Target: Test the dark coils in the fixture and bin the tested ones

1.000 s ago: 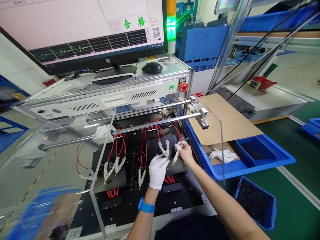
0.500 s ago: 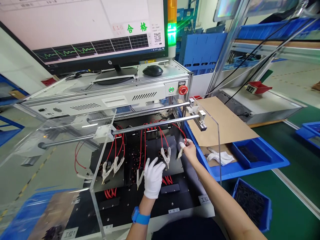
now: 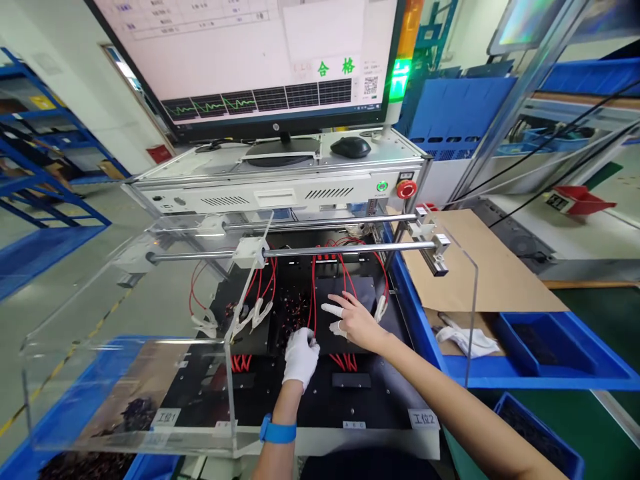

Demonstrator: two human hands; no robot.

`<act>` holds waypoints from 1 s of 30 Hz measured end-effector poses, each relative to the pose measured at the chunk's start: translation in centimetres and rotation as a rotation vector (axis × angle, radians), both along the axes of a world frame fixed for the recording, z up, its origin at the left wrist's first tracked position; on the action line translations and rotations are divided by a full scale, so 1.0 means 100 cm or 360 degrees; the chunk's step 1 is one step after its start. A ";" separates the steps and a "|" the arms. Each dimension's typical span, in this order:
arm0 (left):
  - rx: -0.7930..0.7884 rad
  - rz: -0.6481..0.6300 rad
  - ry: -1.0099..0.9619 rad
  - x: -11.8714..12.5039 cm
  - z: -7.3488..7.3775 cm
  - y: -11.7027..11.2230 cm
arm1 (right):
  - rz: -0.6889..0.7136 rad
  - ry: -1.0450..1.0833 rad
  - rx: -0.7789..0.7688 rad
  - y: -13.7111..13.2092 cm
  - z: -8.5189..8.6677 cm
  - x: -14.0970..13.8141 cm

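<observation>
A: Starting at the left, what is changing?

B: The clips [image 3: 253, 315] hanging on red leads [image 3: 260, 283] at the left station are staying put. The gloved left hand [image 3: 301, 355] is dropping lower than a second ago and is now resting, fingers curled, on the dark pile of small parts [image 3: 294, 313] in the middle tray. Whether it is pinching one of them cannot be told.

A: And the right hand?

B: The right hand [image 3: 354, 321] is letting go of the clip [image 3: 381, 308] it was holding a second ago. That clip is now hanging free just right of it, against the frame. The hand is lying open, fingers spread, over the black pad [image 3: 367, 293] of the right station, white cots on two fingertips.

A: So what is that meaning for the work?

B: Judging from this, the unclipping looks finished and both hands are turning to the parts. The monitor [image 3: 260, 60] is showing green characters and the lamp [image 3: 399, 77] is glowing green.

A: What is hard to see?

B: The parts in the pile are too small and dark to tell apart. The clear cover [image 3: 150, 373] is glaring over the left station, so the blue bin [image 3: 30, 453] beneath it is blurring. The bin [image 3: 540, 433] at the lower right is being cut off by the edge.
</observation>
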State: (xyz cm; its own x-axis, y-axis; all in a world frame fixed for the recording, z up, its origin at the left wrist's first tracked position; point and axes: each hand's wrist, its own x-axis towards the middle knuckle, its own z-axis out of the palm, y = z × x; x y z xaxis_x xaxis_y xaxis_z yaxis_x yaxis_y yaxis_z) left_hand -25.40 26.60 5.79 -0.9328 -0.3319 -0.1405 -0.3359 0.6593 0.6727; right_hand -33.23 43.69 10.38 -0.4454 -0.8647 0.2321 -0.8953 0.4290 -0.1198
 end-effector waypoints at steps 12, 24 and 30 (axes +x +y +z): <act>0.1538 0.0709 0.0721 -0.052 0.015 0.018 | -0.0003 -0.0049 0.0022 -0.008 -0.006 -0.002; 0.0522 0.0427 0.0934 -0.030 0.036 0.013 | -0.0283 -0.0058 -0.0052 -0.005 0.010 0.015; -0.0270 0.0575 0.1370 0.049 0.153 -0.101 | -0.0605 -0.0083 -0.0686 0.047 0.029 0.065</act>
